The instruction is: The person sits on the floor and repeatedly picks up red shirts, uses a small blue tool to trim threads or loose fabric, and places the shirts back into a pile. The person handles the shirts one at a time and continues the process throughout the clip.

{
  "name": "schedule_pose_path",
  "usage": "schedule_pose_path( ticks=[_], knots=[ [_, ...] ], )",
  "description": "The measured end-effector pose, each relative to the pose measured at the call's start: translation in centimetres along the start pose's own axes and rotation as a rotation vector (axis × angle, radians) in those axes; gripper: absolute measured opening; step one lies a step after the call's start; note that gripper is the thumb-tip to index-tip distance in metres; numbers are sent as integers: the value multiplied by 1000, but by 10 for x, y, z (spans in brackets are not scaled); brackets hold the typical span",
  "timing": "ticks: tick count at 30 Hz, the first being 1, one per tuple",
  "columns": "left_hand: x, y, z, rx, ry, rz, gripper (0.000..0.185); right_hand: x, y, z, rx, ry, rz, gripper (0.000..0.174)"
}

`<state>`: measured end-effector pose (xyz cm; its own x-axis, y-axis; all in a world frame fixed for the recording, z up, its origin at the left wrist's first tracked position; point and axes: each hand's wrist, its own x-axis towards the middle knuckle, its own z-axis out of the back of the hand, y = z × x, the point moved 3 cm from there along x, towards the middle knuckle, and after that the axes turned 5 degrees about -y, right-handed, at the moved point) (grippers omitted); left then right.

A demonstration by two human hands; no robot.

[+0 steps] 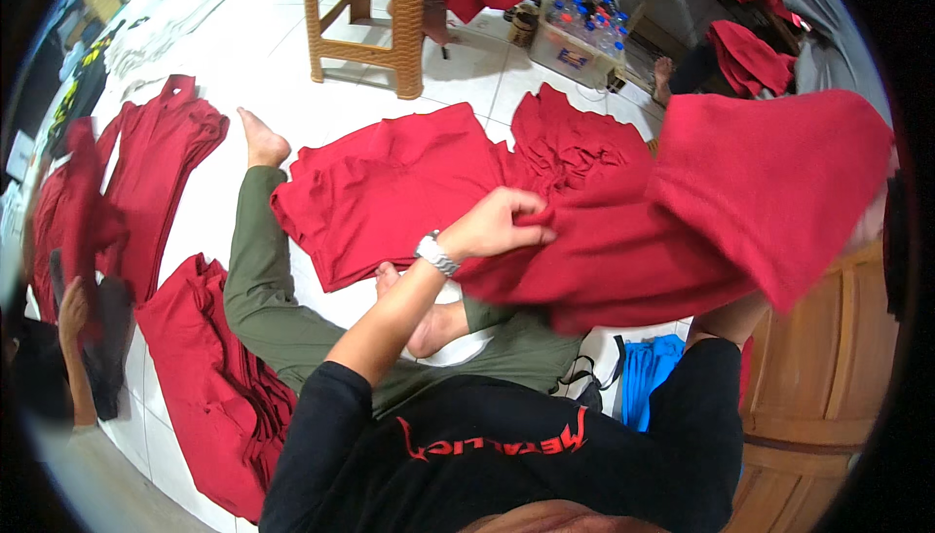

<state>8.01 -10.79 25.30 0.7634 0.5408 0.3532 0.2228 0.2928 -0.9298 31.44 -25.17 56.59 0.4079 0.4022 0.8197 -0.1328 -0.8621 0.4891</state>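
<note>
My left hand (500, 223), with a metal watch on the wrist, pinches the edge of a red cloth garment (628, 263) between thumb and fingers. The garment is stretched to the right over my lap, and its raised right part hangs in a broad flap. That flap covers my right forearm and most of my right hand, so its grip is hidden. Beyond my left hand, a red garment (394, 182) is spread nearly flat on the tiled floor. A crumpled red heap (577, 139) adjoins it on the right. Beside my left leg rests a layered stack of red garments (226, 394).
Another person's hand (73, 307) is among red garments (161, 168) at far left. A person in grey clothing (833, 51) sits at upper right. Ahead stand a brown plastic stool (409, 44) and a bin of bottles (577, 55). Blue cloth (646, 380) and wooden panelling (811, 365) are right.
</note>
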Motion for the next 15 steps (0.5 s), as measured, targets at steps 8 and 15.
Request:
schedule_pose_path(
  ticks=[8,15],
  knots=[
    [-163,-77,200,-393,-576,274,38,0,-120,-26,-110,-3,-341,27],
    [-271,-219,236,119,-838,-295,52,-13,-191,-25,-7,218,-520,32]
  ],
)
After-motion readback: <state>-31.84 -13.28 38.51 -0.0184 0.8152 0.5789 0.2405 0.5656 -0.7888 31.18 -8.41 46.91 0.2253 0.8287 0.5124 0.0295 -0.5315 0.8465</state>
